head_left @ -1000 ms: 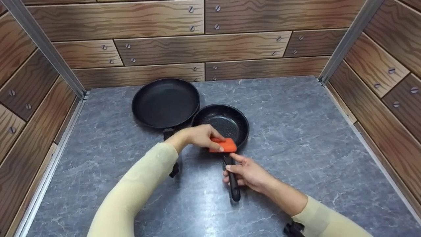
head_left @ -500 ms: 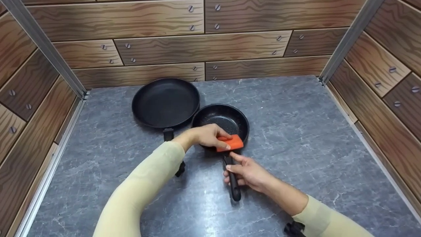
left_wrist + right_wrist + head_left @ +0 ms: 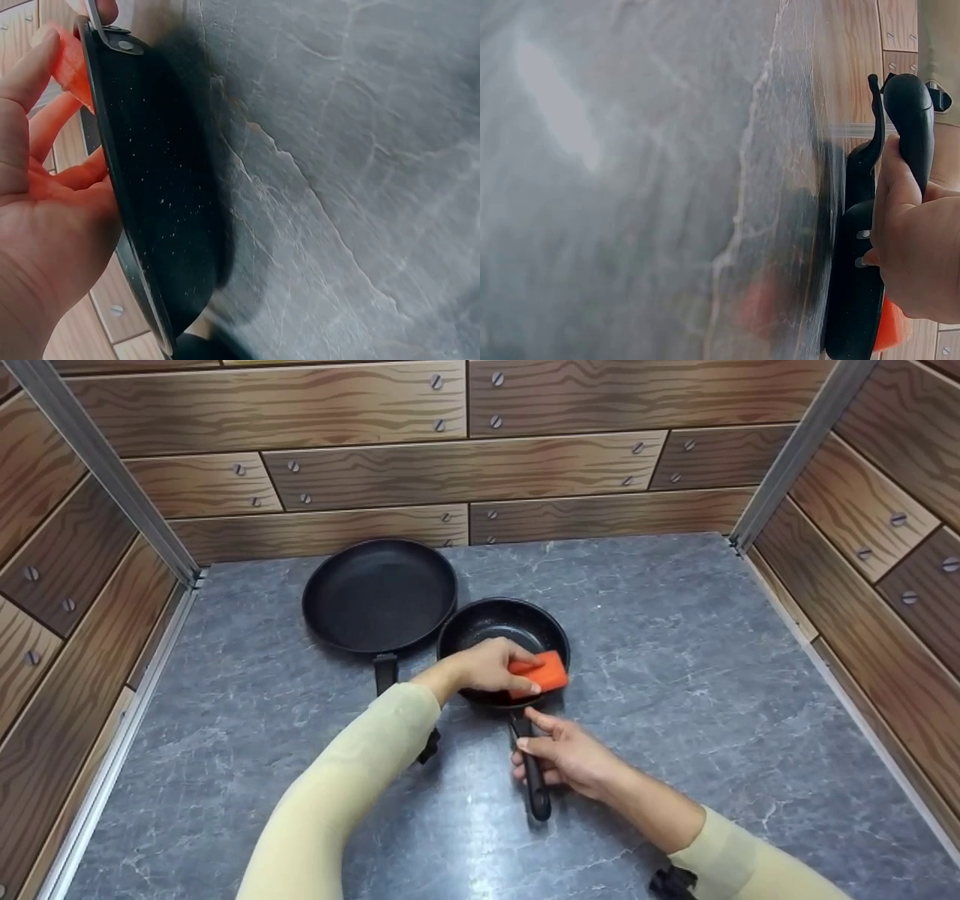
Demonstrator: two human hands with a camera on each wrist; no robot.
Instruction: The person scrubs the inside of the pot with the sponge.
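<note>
A small black speckled frying pan [image 3: 501,619] stands on the tabletop, its handle [image 3: 537,791] pointing toward me. My left hand [image 3: 491,666] pinches an orange sponge [image 3: 551,671] between thumb and fingers, over the near right inside of that pan. In the left wrist view the sponge [image 3: 73,69] shows at the rim, with the fingers partly behind the pan's wall [image 3: 161,172]. My right hand [image 3: 574,755] grips the handle close to the pan, thumb on top and fingers curled beneath. From the right wrist, the handle's end [image 3: 911,112] sticks out past the hand [image 3: 919,240].
A larger black frying pan [image 3: 379,596] sits behind and to the left, up against the small one or very near it. Its handle [image 3: 385,671] runs under my left forearm. Wood-patterned walls [image 3: 360,472] enclose the grey marbled tabletop [image 3: 660,660] at the back and sides.
My left hand has slid the sponge to the right and slightly away along the pan's near side. The right hand keeps its grip on the handle, and both pans stay put.
</note>
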